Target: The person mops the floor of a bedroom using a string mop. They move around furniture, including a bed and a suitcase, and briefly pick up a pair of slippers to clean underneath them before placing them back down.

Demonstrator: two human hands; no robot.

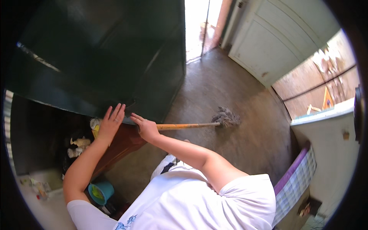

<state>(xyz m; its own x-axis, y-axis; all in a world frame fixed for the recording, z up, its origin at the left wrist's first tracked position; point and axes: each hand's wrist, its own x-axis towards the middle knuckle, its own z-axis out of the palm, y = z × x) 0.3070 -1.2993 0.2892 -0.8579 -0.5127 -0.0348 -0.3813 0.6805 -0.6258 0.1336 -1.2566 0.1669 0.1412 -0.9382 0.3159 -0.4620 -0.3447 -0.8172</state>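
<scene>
Right hand (pixel 147 129) clamped on my mop handle (pixel 188 125); left hand (pixel 111 123), fingers apart, braces the dark cabinet (pixel 115 57). One-handed grip risks the mop head (pixel 227 117) slipping.

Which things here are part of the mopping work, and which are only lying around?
In use:
- mop with wooden handle, held by right hand
- wet floor
- dark cabinet, left hand resting on it

Lying about:
- blue bucket
- small figurines
- checked cloth
</scene>
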